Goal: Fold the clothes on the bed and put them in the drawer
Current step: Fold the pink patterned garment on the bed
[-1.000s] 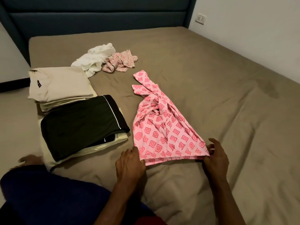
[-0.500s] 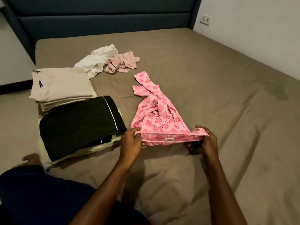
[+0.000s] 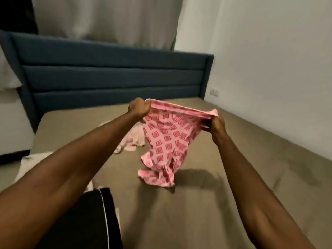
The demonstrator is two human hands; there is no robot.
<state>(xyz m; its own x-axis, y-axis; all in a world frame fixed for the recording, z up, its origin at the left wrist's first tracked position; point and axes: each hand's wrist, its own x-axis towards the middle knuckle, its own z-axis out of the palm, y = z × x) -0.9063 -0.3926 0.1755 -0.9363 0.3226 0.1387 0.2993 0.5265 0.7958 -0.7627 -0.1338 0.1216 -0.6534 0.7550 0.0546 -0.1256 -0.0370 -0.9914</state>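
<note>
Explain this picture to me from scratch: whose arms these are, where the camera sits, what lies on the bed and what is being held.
There is no machine here. A person wears one wide-angle camera on the head, so you see their own bare arms reaching forward over a bed with a taupe sheet and a dark blue padded headboard. The left hand and the right hand each grip an end of the top edge of a pink garment with a red square print, holding it up so its lower end trails on the sheet. On the bed lie a crumpled pale pink garment, blurred, and a folded black garment with white piping near the left arm.
</note>
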